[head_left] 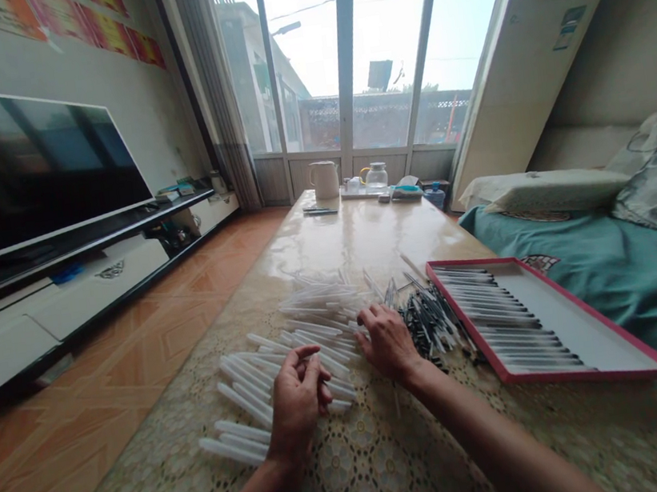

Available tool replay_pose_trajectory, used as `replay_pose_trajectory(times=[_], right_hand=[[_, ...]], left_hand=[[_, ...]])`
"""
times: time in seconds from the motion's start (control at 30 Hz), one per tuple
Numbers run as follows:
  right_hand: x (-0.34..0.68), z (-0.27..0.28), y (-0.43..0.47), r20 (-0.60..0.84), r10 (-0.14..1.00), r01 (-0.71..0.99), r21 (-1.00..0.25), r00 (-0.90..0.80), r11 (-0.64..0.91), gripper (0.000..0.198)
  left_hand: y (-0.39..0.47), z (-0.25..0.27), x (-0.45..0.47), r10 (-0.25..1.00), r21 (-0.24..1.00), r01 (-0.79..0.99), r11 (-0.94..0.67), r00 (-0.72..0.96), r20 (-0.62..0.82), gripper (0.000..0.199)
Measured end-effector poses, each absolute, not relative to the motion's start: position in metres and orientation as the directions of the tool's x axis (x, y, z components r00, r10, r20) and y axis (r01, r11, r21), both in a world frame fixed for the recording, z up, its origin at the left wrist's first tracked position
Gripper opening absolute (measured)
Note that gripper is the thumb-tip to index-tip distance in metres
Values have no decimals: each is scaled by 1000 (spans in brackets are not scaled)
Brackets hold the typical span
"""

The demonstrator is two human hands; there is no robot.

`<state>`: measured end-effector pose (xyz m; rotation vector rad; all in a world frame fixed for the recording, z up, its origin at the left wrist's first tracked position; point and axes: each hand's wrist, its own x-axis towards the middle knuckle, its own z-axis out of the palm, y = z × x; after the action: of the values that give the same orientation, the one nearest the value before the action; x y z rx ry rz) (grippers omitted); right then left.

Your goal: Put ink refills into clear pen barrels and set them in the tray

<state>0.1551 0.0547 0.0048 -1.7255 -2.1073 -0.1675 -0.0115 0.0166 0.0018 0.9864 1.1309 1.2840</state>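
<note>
White tubes (245, 398): loose spread on the table, mostly left of and beyond the left hand (300, 395), roughly side by side, slanting. A few ends show just right of its fingertips. More tubes, heaped and overlapping, sit farther out, ahead of both hands.

Left hand: over the near part of the spread, thumb and index finger brought together. Can't tell if anything is pinched between them.

Right hand (388, 341): ahead and to the right of the left one, well apart from it, back of hand up, fingers curled down at the right edge of the tubes. Fingertips partly hidden, so can't tell whether they grip a tube.

Dark pile (429, 321): just right of the right hand, black and clear slim pieces in a jumble, some pointing away from it.

Box (574, 318): beyond the pile, farther right of the right hand. Shallow, red rim, white floor. Slim pens (513, 318) with dark ends lie in a row along its side nearest the hand.

Table (358, 468): under all of it, patterned top. Far end, well ahead of both hands: pitcher (325, 179), glass jug (377, 176).

Off to the left of the left hand, past the table: TV (33, 164). Right of the right hand, past the box: sofa with teal cover (502, 231).
</note>
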Motion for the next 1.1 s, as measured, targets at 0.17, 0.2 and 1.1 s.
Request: replay_pose_trajectory(times=[0.17,0.2,1.1], right_hand=[[164,5,47,359,919,971,-104,-165,215,6],[167,6,45,355,920,972,-99,-166,214,6],[244,8,35,329,924,981,-57,195,-187,17]], left_hand=[[16,3,-10,995,973,-212,85,-33,-94,30],[16,3,-10,995,973,-212,89,-31,-98,29],[14,11,-8,957,772,-577,266,61,-285,2]])
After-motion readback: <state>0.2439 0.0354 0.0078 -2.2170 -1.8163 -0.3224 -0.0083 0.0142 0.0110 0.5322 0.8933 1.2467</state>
